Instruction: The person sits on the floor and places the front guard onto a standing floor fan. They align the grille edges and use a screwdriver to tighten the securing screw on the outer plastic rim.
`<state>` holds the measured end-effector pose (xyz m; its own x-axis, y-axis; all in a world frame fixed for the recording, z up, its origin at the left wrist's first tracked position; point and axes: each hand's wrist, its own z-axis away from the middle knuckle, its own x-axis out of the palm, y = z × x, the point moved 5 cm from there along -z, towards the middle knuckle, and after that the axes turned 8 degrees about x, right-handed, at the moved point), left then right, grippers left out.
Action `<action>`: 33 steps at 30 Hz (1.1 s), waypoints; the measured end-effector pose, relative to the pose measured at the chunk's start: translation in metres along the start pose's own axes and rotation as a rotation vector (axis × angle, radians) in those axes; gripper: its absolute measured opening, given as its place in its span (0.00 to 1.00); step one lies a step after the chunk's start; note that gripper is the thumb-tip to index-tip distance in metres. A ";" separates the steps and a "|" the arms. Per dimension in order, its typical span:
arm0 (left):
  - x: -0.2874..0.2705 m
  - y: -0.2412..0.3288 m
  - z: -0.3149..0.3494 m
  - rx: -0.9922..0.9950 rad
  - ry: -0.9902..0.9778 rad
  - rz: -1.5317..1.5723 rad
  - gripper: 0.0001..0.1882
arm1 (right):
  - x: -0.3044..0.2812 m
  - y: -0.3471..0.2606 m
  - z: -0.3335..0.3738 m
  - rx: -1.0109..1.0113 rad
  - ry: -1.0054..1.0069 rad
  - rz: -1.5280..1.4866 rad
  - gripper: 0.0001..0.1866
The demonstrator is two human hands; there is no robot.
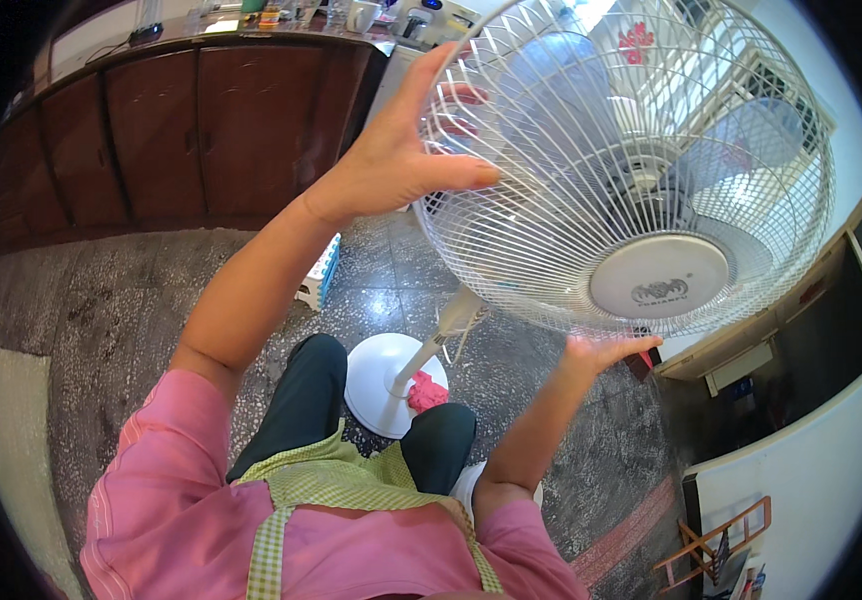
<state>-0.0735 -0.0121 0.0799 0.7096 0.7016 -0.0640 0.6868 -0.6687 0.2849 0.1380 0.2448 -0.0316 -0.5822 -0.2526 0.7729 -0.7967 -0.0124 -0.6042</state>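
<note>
Head view: a white standing fan (606, 215) fills the upper right of the frame, its round wire cage tilted toward the camera. The left hand (416, 150) grips the cage's left edge, fingers spread behind and among the wires, thumb laid across the front. The right hand (601, 352) is at the cage's bottom edge, thumb stretched out to the right along the rim; its fingers are mostly hidden, so whether they close on the wires cannot be told. Pale blades (556, 85) show through the wires, and a round white badge (659, 275) sits low on the cage front.

At the middle of the frame the pole (419, 364) slants down to a round white base (371, 372) on the speckled floor (381, 275), between the person's knees. A crumpled pink cloth (428, 392) lies on the base, beside the pole. Just left of the middle stands a small blue-and-white stool (321, 275), partly behind the left forearm. Across the upper left, dark red cabinets (156, 130) carry a worktop (176, 42) with a white mug (362, 16) among other items.
</note>
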 end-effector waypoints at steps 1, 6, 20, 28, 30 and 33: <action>0.003 0.006 -0.001 0.003 0.007 0.014 0.48 | -0.002 0.001 -0.003 0.022 0.048 -0.044 0.45; 0.004 0.000 -0.001 -0.112 -0.009 0.150 0.47 | -0.010 0.005 -0.015 0.053 -0.107 -0.100 0.47; 0.044 -0.053 0.082 -0.443 0.195 0.681 0.55 | 0.005 0.007 0.005 0.046 -0.038 -0.131 0.48; 0.059 -0.058 0.076 -0.313 0.245 0.928 0.49 | 0.010 -0.003 0.013 -0.046 -0.101 -0.012 0.47; 0.060 -0.066 0.081 -0.368 0.290 0.880 0.47 | 0.008 -0.003 0.011 -0.056 -0.081 -0.025 0.47; 0.060 -0.060 0.078 -0.441 0.307 0.895 0.46 | 0.013 0.000 0.020 0.079 -0.013 -0.100 0.48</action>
<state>-0.0595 0.0511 -0.0158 0.8178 0.0676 0.5715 -0.2330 -0.8692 0.4361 0.1341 0.2218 -0.0252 -0.4976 -0.2584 0.8280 -0.8354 -0.1143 -0.5377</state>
